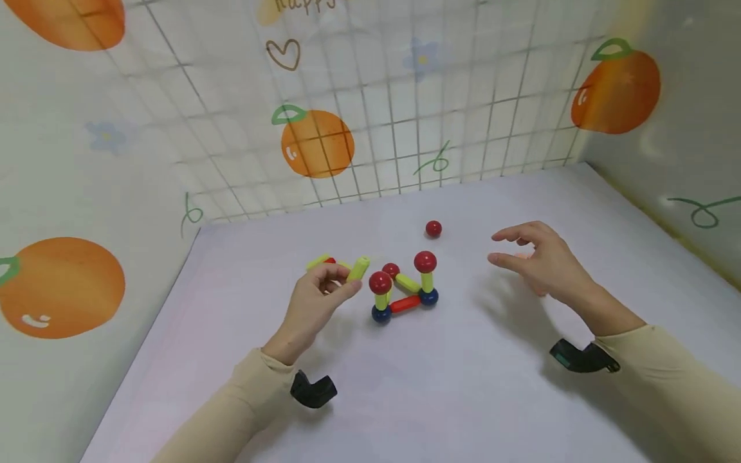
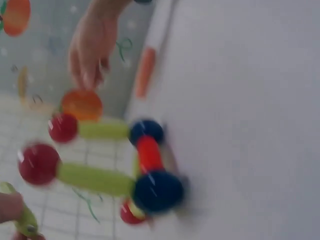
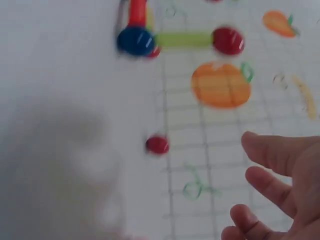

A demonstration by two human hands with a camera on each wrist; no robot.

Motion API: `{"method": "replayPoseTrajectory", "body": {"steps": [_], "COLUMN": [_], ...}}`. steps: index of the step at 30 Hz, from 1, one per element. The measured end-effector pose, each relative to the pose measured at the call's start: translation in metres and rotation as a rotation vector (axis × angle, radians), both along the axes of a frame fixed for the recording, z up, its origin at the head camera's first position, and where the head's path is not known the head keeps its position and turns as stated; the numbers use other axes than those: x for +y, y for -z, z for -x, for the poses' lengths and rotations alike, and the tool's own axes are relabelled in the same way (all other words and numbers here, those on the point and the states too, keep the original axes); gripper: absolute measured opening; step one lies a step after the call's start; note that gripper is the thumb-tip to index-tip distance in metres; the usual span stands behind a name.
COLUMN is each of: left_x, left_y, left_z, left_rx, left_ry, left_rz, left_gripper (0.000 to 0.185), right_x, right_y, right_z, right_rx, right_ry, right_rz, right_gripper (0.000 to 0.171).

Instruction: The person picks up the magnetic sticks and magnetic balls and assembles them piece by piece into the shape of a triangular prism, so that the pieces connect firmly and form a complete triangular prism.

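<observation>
Your left hand (image 1: 312, 299) pinches yellow-green rod (image 1: 358, 268), just left of ball-and-rod frame (image 1: 403, 289); your right hand (image 1: 541, 263) hovers wide, empty, right of frame, loose red ball (image 1: 433, 228) beyond on tabletop (image 1: 463, 386)

The view is blurred and turned on its side. A small frame of plastic rods and balls stands on the pale worktop (image 2: 250, 100): a short red rod (image 2: 149, 153) joins two dark blue balls (image 2: 158, 190), and from each blue ball a yellow-green rod (image 2: 95, 178) runs out to a glossy red ball (image 2: 38, 163). Another red ball (image 2: 130, 213) shows partly behind the nearer blue one. At the lower left edge a fingertip of the left hand (image 2: 9, 206) touches a yellow-green stick (image 2: 24, 219). The right hand (image 2: 91, 47) hangs beyond, fingers pointing toward the frame, apart from it.
</observation>
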State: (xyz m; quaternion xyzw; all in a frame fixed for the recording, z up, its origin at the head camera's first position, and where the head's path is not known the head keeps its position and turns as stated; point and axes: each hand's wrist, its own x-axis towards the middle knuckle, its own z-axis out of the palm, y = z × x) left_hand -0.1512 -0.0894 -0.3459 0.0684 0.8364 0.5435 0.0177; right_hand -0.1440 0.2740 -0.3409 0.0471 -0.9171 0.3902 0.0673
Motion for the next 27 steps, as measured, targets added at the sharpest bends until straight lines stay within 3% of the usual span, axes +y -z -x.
{"method": "replayPoseTrajectory", "body": {"steps": [4, 8, 12, 18, 22, 27], "left_x": [-0.038, -0.063, -0.074, -0.066, -0.052, -0.041], "left_y": [0.009, 0.020, 0.026, 0.032, 0.035, 0.041], "left_z": [0.006, 0.013, 0.018, 0.028, 0.037, 0.042], "left_rx": [-0.008, 0.044, 0.064, 0.051, 0.056, 0.047], "left_ry": [-0.114, -0.157, -0.174, -0.158, -0.123, -0.115], "left_rz": [0.227, 0.499, 0.642, 0.716, 0.712, 0.699], "left_gripper": [0.033, 0.029, 0.026, 0.026, 0.027, 0.026], "right_x": [0.012, 0.020, 0.031, 0.060, 0.082, 0.099], "right_y": [0.014, 0.030, 0.040, 0.049, 0.051, 0.052], "right_z": [0.016, 0.017, 0.013, 0.001, -0.010, -0.017], "right_rx": [-0.034, -0.091, -0.151, -0.174, -0.200, -0.288], "right_ry": [0.028, 0.047, 0.063, 0.100, 0.146, 0.140], "right_rz": [-0.084, -0.225, -0.295, -0.300, -0.318, -0.346], "right_gripper": [0.048, 0.054, 0.065, 0.074, 0.074, 0.077]}}
